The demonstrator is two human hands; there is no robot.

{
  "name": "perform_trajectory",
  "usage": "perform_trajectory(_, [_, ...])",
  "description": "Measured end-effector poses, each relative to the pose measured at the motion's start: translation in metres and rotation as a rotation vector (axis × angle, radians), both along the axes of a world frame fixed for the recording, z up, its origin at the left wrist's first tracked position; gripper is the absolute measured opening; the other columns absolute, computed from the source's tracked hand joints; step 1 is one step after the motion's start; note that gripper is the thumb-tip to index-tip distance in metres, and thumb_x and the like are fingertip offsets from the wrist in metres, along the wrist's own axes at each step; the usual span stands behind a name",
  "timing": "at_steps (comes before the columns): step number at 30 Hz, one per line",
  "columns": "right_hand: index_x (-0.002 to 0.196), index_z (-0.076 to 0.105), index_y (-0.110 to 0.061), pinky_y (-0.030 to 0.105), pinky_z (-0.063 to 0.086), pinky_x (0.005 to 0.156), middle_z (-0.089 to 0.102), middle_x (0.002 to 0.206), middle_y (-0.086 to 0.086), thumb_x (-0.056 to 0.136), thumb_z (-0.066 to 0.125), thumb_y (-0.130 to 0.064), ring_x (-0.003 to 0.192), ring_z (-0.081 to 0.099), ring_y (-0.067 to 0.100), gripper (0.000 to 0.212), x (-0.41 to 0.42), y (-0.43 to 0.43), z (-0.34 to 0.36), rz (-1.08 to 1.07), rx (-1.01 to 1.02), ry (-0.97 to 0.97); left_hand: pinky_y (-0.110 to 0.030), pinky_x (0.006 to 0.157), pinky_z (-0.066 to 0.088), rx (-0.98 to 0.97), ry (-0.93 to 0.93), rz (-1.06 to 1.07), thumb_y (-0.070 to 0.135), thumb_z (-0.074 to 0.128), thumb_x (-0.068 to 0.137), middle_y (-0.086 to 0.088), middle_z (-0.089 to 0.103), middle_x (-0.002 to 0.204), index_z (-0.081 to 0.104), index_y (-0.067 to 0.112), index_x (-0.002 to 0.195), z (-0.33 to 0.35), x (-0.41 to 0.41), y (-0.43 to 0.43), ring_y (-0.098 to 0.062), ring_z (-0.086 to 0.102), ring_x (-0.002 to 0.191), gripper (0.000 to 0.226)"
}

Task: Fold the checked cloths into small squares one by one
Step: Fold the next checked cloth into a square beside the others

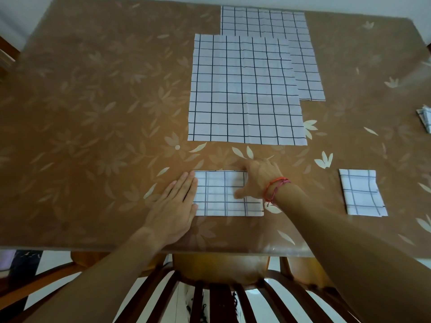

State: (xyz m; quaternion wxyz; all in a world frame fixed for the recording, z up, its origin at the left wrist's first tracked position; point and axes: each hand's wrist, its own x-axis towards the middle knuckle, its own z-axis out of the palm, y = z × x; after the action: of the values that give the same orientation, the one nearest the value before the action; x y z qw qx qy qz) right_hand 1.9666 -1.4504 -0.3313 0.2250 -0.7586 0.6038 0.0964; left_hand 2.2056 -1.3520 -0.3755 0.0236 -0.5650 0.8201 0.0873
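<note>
Pressing flat on the part-folded cloth (221, 194), which lies at 6 o'clock near the front edge of the counter (93, 113), both hands grip nothing. The left hand (177, 206) rests at the cloth's 9 o'clock edge with its fingers (186, 183) straight and together. The right hand (261, 176) covers the 1 o'clock corner, fingers spread and thumb stretched across the fabric.

The piece is a wide rectangle, so I judge that at least one more fold is needed to match the finished square (361, 192) at 4 o'clock. The main risk is the layers sliding. The counter's covering looks glossy, so a sideways push from either palm could skid the whole stack or fan its edges apart. That would leave a crooked square.

Lifting the right side for the next fold frees the corner, and the upper layers might spring open unless the left hand holds them down. A strip of edge peeks out along the 12 o'clock side, which hints that the layers may already be slightly off. The red bracelet (276, 187) could snag a loose edge.

Two flat cloths (245, 89) wait at 12 o'clock, well apart.
</note>
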Motion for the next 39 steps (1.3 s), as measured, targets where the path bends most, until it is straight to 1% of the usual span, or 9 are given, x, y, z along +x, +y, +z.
perform_trajectory(5, [0.120,0.055,-0.037,0.040,0.048,0.089,0.064,0.100,-0.008,0.056,0.078,-0.056,0.098,0.058,0.022,0.070,0.004,0.000,0.002,-0.056,0.079,-0.045,-0.034,0.118,0.006,-0.005,0.003,0.007,0.037,0.015,0.100,-0.008,0.008,0.161,0.014,0.006,0.151,0.001,0.000,0.000,-0.019,0.005,0.149,0.060])
perform_trajectory(9, [0.099,0.068,-0.020,0.028,0.055,0.070,0.058,0.101,-0.017,0.075,0.074,-0.041,0.082,0.066,0.016,0.032,0.000,-0.001,0.007,-0.185,0.133,-0.264,-0.034,0.119,0.005,0.006,0.024,0.013,0.037,0.015,0.100,-0.007,0.004,0.161,0.012,0.007,0.152,0.000,-0.001,0.000,-0.017,0.000,0.149,0.060])
perform_trajectory(14, [0.084,0.069,-0.020,0.021,0.050,0.058,0.070,0.080,0.001,0.084,0.063,-0.022,0.074,0.064,0.016,0.006,-0.004,0.002,0.012,-0.234,0.140,-0.285,-0.035,0.120,0.008,0.011,0.061,0.034,0.038,0.019,0.098,-0.006,0.007,0.161,0.018,0.006,0.152,0.004,-0.003,-0.001,-0.016,0.000,0.149,0.062])
perform_trajectory(19, [0.071,0.066,-0.026,0.019,0.048,0.057,0.069,0.070,-0.002,0.077,0.071,-0.020,0.065,0.062,0.005,0.009,-0.014,0.019,0.007,-0.402,0.108,-0.473,-0.027,0.116,0.003,-0.049,0.160,0.112,0.031,0.051,0.095,-0.004,0.020,0.159,0.027,0.007,0.151,0.021,-0.007,-0.005,-0.014,0.009,0.148,0.066])
perform_trajectory(22, [0.068,0.066,-0.022,0.019,0.047,0.046,0.063,0.058,-0.007,0.078,0.070,-0.014,0.049,0.057,0.000,0.014,-0.018,0.033,0.010,-0.608,0.135,-0.625,-0.032,0.118,0.015,-0.041,0.271,0.120,0.027,0.046,0.096,-0.004,0.025,0.158,0.030,0.008,0.149,0.025,-0.010,-0.002,-0.012,0.010,0.148,0.059])
perform_trajectory(25, [0.072,0.065,-0.014,0.026,0.053,0.045,0.066,0.066,0.002,0.080,0.071,-0.009,0.056,0.064,0.013,0.011,-0.021,0.049,0.012,-0.926,0.260,-0.818,-0.036,0.118,0.023,-0.065,0.325,0.031,0.024,0.042,0.093,-0.005,0.033,0.154,0.037,0.007,0.146,0.025,-0.016,0.006,-0.014,0.019,0.146,0.055])
perform_trajectory(28, [0.082,0.065,-0.008,0.028,0.054,0.050,0.068,0.077,0.009,0.081,0.071,-0.008,0.066,0.066,0.021,0.006,-0.019,0.066,0.012,-1.141,0.362,-0.936,-0.038,0.115,0.030,-0.075,0.374,-0.053,0.014,0.061,0.088,-0.006,0.041,0.148,0.044,0.007,0.141,0.022,-0.027,0.018,-0.018,0.029,0.142,0.056])
perform_trajectory(31, [0.083,0.064,-0.009,0.031,0.055,0.054,0.067,0.080,0.010,0.081,0.071,-0.007,0.070,0.066,0.022,0.008,-0.014,0.084,0.008,-1.222,0.449,-1.006,-0.042,0.110,0.038,-0.081,0.417,-0.081,0.014,0.066,0.085,-0.010,0.048,0.142,0.048,0.005,0.137,0.017,-0.035,0.026,-0.024,0.040,0.135,0.055])
perform_trajectory(39, [0.094,0.062,-0.006,0.035,0.059,0.054,0.071,0.097,0.015,0.080,0.073,-0.006,0.082,0.070,0.027,0.018,-0.011,0.113,0.004,-1.232,0.576,-1.010,-0.042,0.106,0.039,-0.180,0.427,-0.069,0.020,0.045,0.090,-0.009,0.061,0.117,0.064,0.003,0.114,0.013,-0.038,0.041,-0.025,0.054,0.114,0.035])
